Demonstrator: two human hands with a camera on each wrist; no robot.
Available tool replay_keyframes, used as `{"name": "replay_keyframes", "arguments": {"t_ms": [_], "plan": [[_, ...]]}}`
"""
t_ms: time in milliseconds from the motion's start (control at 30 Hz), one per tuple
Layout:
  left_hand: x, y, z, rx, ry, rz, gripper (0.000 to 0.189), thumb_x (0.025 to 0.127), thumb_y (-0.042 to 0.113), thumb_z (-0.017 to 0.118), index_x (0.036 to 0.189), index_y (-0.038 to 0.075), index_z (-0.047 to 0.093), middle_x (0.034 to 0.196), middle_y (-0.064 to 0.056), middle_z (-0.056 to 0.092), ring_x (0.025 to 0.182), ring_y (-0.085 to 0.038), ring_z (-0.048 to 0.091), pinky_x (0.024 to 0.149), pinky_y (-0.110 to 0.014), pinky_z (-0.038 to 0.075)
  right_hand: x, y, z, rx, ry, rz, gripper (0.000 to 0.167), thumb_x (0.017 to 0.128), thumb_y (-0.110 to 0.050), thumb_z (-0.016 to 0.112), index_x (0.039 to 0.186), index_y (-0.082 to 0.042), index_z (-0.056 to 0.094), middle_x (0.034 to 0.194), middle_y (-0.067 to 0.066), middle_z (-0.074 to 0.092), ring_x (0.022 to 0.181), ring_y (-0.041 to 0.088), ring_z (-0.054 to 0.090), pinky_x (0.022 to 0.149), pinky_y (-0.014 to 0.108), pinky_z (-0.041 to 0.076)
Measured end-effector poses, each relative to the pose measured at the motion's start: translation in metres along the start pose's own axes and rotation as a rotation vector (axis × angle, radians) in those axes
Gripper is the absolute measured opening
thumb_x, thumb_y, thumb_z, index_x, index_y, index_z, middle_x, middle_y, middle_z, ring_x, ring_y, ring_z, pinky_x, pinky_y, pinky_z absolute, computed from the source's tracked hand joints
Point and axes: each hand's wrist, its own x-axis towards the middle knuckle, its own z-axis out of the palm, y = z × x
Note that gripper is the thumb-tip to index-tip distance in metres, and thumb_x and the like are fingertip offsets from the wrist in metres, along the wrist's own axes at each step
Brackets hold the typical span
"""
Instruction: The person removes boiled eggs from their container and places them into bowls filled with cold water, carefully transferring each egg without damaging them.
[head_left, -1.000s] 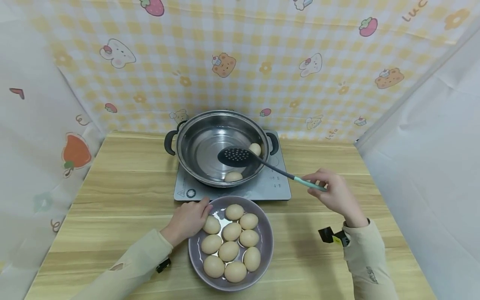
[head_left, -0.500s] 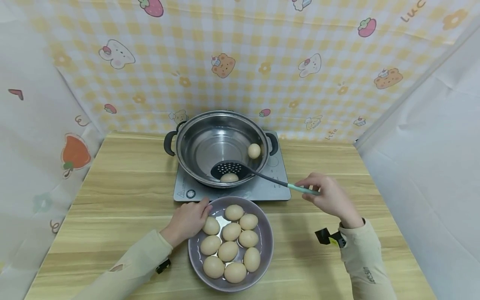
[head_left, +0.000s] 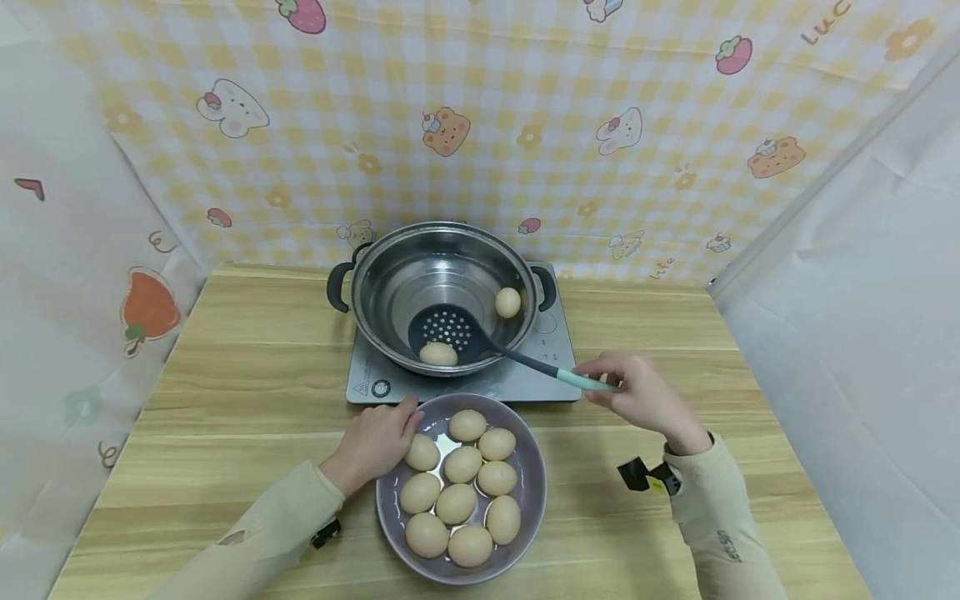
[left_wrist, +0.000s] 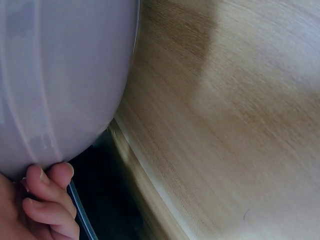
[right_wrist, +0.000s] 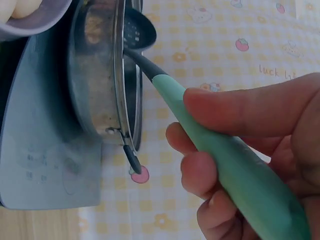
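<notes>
My right hand (head_left: pixel 637 392) grips the mint-green handle of a black slotted spoon (right_wrist: pixel 235 170), thumb along one side and fingers curled round the other. The spoon's perforated head (head_left: pixel 450 321) is down inside a steel pot (head_left: pixel 405 250). One egg (head_left: pixel 438 354) lies at the front edge of that head, overlapping it in the head view. A second egg (head_left: pixel 507 302) rests at the pot's right side. With my left hand (head_left: pixel 375 442) I hold the rim of a mauve bowl (head_left: pixel 536 500); the left wrist view has curled fingertips (left_wrist: pixel 62 172) against its outside. Several eggs (head_left: pixel 456 504) fill the bowl.
The pot, with black side handles (head_left: pixel 339 286), stands on a grey induction cooker (head_left: pixel 517 387) behind the bowl. A wooden table (head_left: pixel 247 358) carries everything. Checkered cloth (head_left: pixel 525 167) hangs behind, and white sheets (head_left: pixel 847 292) close off both sides.
The spoon's head has gone left and down to the front egg, which has shifted left along the pot's wall. My right hand has moved left with the handle. My left hand stays put.
</notes>
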Motion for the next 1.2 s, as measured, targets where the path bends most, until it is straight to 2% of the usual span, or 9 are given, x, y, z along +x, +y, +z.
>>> {"name": "replay_keyframes", "arguments": {"t_ms": [333,467,600,767,933,1033,1200], "plan": [[0.0,0.0,0.0,-0.005,-0.01,0.002,0.02,0.094,0.025,0.045,0.077,0.015,0.044,0.054,0.004,0.041,0.048,-0.016,0.044,0.043,-0.031,0.031,0.001,-0.004,0.0,0.187,-0.12,0.099,0.023,0.084,0.001,0.057,0.106,0.001,0.063,0.081,0.01,0.06,0.044,0.006,0.039,0.043,0.022,0.034],[0.0,-0.001,0.0,-0.002,-0.001,0.007,0.02,0.094,0.025,0.046,0.076,0.015,0.044,0.054,0.003,0.042,0.049,-0.017,0.046,0.043,-0.031,0.031,0.0,-0.005,-0.001,0.241,-0.142,0.134,0.023,0.085,0.001,0.056,0.107,0.003,0.061,0.083,0.015,0.058,0.044,0.007,0.04,0.044,0.022,0.034],[0.0,-0.001,0.001,-0.003,-0.002,0.005,0.021,0.094,0.025,0.046,0.076,0.015,0.044,0.054,0.003,0.042,0.049,-0.017,0.046,0.043,-0.031,0.031,-0.003,-0.006,-0.004,0.27,-0.14,0.149,0.024,0.084,0.0,0.057,0.108,0.003,0.06,0.081,0.012,0.057,0.044,0.007,0.04,0.043,0.022,0.033],[0.0,-0.001,0.0,-0.006,-0.003,0.001,0.02,0.094,0.024,0.046,0.076,0.015,0.045,0.055,0.003,0.043,0.049,-0.017,0.046,0.043,-0.031,0.031,-0.009,-0.004,-0.009,0.302,-0.119,0.145,0.023,0.085,-0.001,0.057,0.108,0.005,0.06,0.08,0.012,0.056,0.043,0.009,0.041,0.043,0.023,0.034],[-0.001,0.0,0.0,-0.002,0.001,-0.001,0.02,0.094,0.024,0.046,0.076,0.015,0.044,0.054,0.003,0.042,0.048,-0.017,0.046,0.043,-0.031,0.031,-0.021,-0.004,-0.014,0.286,-0.079,0.117,0.021,0.086,-0.001,0.057,0.106,0.004,0.061,0.079,0.011,0.055,0.04,0.007,0.039,0.04,0.023,0.031],[0.0,0.0,0.0,0.0,0.003,0.0,0.02,0.094,0.024,0.046,0.076,0.015,0.044,0.054,0.003,0.042,0.049,-0.017,0.046,0.043,-0.031,0.031,-0.032,-0.006,-0.018,0.277,-0.055,0.087,0.021,0.085,0.0,0.057,0.106,0.005,0.061,0.078,0.009,0.056,0.04,0.005,0.037,0.039,0.024,0.032],[0.0,0.0,0.0,0.001,-0.003,-0.006,0.02,0.094,0.024,0.046,0.076,0.015,0.045,0.055,0.002,0.043,0.049,-0.018,0.046,0.043,-0.031,0.031,-0.051,-0.009,-0.023,0.251,-0.027,0.007,0.02,0.084,0.004,0.057,0.104,0.002,0.061,0.068,0.0,0.053,0.041,0.005,0.04,0.041,0.024,0.035]]}}
